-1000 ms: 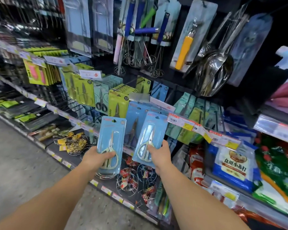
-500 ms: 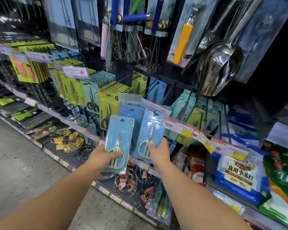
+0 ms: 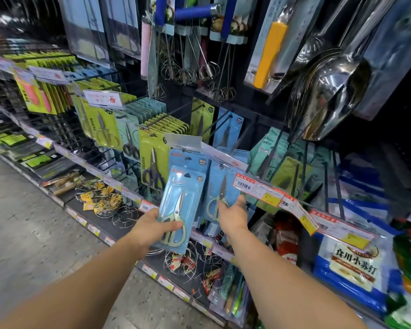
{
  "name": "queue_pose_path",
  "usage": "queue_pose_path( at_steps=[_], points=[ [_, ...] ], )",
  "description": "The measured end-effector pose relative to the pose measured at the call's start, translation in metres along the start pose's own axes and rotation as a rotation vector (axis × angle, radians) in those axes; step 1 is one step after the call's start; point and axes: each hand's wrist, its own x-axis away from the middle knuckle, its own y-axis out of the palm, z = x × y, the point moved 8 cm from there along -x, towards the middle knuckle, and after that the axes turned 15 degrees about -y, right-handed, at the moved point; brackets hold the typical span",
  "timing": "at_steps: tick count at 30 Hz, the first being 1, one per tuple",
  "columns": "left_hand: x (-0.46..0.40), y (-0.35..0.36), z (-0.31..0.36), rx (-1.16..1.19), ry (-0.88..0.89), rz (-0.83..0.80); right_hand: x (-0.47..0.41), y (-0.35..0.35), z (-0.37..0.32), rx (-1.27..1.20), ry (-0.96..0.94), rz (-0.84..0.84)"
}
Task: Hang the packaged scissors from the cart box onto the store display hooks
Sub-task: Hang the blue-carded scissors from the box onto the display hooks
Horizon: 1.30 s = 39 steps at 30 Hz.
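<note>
My left hand (image 3: 152,227) grips the lower end of a light blue packaged pair of scissors (image 3: 182,198), held upright in front of the display. My right hand (image 3: 233,216) pinches the bottom of a second blue scissors pack (image 3: 220,184), thumb on its front. That pack sits against other blue packs (image 3: 190,160) hanging on a black display hook (image 3: 223,123). Whether its hole is over the hook I cannot tell. The cart box is out of view.
Green scissors packs (image 3: 152,157) hang just left of the blue ones. Whisks (image 3: 188,70) and steel scoops (image 3: 328,91) hang above. A price label strip (image 3: 268,192) juts out right of my right hand. Wire racks (image 3: 102,200) lie on the lower shelf, bagged goods (image 3: 354,267) to the right.
Both hands have risen and gone closer to the hooks. The right pack moved up against the hanging blue packs; the left pack came in beside it.
</note>
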Motion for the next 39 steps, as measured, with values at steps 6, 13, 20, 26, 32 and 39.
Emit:
queue_pose_path(
  at_steps=[6,13,20,26,32,39],
  points=[
    [-0.002,0.013,0.005,-0.02,0.034,-0.087,-0.003,0.003,0.003,0.043,0.025,0.002],
    [-0.013,0.036,0.022,-0.078,0.065,-0.209,-0.004,-0.001,0.014,0.019,0.091,0.087],
    [-0.016,0.048,0.033,-0.131,0.091,-0.275,0.003,-0.016,0.027,-0.198,0.126,0.194],
    [-0.017,0.057,0.04,-0.131,0.141,-0.278,0.035,0.02,0.0,-0.824,0.185,-0.171],
    [-0.016,0.077,0.05,-0.162,0.169,-0.28,0.029,0.01,0.001,-0.553,0.072,-0.062],
    [-0.024,0.071,0.059,-0.238,0.158,-0.076,0.008,0.003,0.006,-0.249,0.003,0.122]
  ],
)
